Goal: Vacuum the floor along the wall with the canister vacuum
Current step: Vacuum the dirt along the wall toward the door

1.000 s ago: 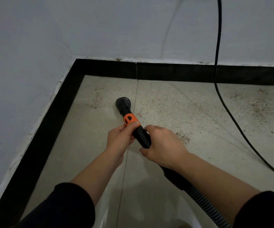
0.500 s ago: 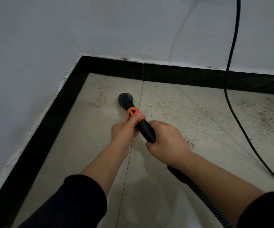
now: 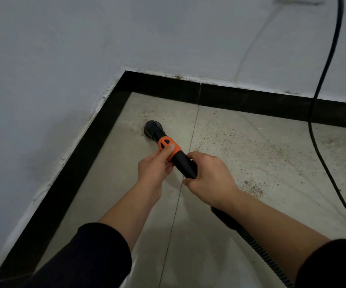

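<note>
Room corner: my left hand [image 3: 153, 169] pinched the orange collar [image 3: 169, 147] & my right hand [image 3: 211, 179] wrapped the black wand [image 3: 185, 166], fingers clamped tight, nozzle [image 3: 152, 128] on the tile [image 3: 116, 194] near the skirting [image 3: 97, 138]. Risk, imo: the cord [image 3: 309, 125] at right could snag the hose [image 3: 259, 248], leaving grit [image 3: 251, 185] behind.
</note>
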Available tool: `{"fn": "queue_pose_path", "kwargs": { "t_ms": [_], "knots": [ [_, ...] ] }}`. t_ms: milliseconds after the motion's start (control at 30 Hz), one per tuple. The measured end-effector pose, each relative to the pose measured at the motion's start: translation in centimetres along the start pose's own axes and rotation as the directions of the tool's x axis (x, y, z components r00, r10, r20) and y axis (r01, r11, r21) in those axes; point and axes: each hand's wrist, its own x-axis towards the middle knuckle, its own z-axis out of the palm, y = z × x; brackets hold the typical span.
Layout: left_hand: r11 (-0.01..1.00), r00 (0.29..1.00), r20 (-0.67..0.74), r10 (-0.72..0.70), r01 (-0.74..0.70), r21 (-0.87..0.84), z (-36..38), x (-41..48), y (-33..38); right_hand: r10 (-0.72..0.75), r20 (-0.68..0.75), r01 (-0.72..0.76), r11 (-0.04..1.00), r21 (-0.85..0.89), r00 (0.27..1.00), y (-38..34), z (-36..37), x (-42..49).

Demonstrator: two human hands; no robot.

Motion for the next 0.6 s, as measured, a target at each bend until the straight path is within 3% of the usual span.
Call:
{"fn": "queue_pose_path", "kwargs": {
  "t_ms": [600],
  "knots": [
    [0.997, 0.992, -0.104, 0.071, -0.074, -0.026, -4.0, 2.7, 1.3, -0.1, 0.049, 0.099, 0.994, 0.038, 0.994, -3.1, 2.9, 3.2]
  ]
}}
